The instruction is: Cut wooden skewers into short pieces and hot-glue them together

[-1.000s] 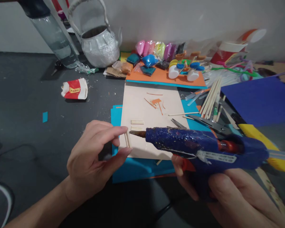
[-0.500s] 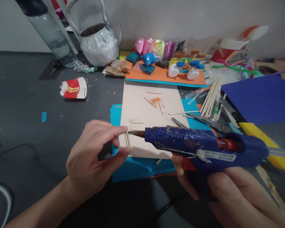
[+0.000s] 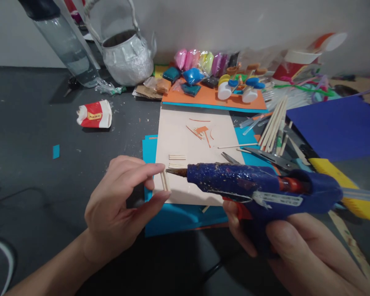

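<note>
Between the thumb and forefinger of my left hand (image 3: 120,201) is a pair of short wooden sticks (image 3: 165,181), pinched at their ends and held roughly upright. My right hand (image 3: 299,246) grips a blue hot glue gun (image 3: 234,181), a finger by its red trigger. The gun's brown nozzle tip (image 3: 175,172) is at the upper end of the sticks; whether it touches them I cannot tell. Behind the nozzle, short stick bundles (image 3: 176,157) lie on a pale paper sheet (image 3: 197,193). Part of a pair of scissors (image 3: 276,158) shows beyond the gun.
Long wooden sticks (image 3: 274,125) lie at right by a dark blue sheet (image 3: 336,127). Wrapped clay packs (image 3: 193,76) sit at the back on orange card (image 3: 188,100). At left are a crumpled red-and-white cup (image 3: 95,114), a silver pot (image 3: 128,61) and a water bottle (image 3: 66,45).
The rear of the glue gun and my right hand have shifted slightly up and to the left. My left hand keeps the same pinch on the sticks.
</note>
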A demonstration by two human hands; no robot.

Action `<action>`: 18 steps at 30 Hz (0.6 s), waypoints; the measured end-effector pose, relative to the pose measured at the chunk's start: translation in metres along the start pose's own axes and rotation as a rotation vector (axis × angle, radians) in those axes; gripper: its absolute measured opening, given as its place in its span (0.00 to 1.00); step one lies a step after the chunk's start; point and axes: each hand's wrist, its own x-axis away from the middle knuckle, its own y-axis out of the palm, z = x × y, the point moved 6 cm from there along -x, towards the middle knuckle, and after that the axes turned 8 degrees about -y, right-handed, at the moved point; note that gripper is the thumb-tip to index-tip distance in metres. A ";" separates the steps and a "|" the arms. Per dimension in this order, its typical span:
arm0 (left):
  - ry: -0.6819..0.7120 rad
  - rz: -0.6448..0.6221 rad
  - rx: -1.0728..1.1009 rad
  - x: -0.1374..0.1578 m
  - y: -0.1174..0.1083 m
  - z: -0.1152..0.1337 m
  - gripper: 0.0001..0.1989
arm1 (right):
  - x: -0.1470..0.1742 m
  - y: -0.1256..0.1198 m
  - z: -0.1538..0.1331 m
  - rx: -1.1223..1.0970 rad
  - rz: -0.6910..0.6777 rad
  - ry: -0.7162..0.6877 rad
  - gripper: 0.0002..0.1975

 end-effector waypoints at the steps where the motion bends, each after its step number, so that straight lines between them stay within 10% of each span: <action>1: -0.003 0.001 -0.004 0.000 0.000 0.000 0.22 | 0.000 0.000 0.001 0.003 0.001 -0.001 0.16; 18: 0.013 0.022 -0.019 -0.002 -0.002 -0.001 0.21 | 0.000 -0.002 0.000 0.089 0.022 0.003 0.16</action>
